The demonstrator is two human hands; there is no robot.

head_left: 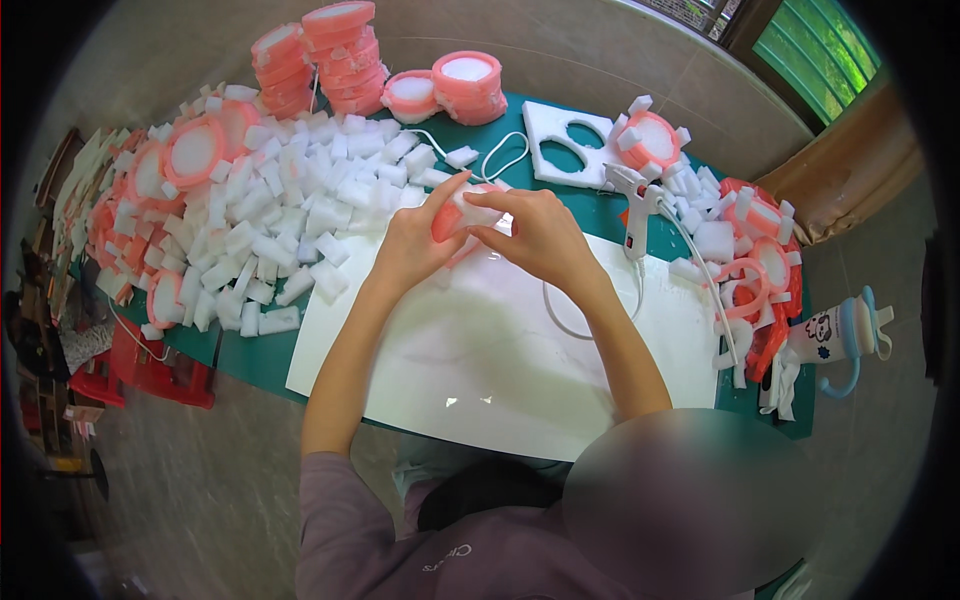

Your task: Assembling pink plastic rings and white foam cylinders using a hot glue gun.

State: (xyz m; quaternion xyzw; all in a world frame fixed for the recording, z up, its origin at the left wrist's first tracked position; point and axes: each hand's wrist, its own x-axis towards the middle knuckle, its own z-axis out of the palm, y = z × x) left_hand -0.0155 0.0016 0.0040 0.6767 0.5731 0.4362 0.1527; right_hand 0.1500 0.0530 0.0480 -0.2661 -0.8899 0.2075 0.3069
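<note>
Borders at left on a heap of small white foam blocks (300, 205). Grips with left hand (412, 238) a round pink-and-white foam piece (446, 222), over the far part of a glossy white rectangular board (480, 370), and pinches it too with right hand (540, 232). Seems to be pressing or joining foam; probably calls next for steady, even finger pressure. Leaves bare room toward the board's near edge; narrows rightward at a white corded glue gun (637, 230).

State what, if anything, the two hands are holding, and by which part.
A pink-and-white foam piece: the left hand grips its pink left side; the right hand pinches its white right part between thumb and forefinger.
</note>
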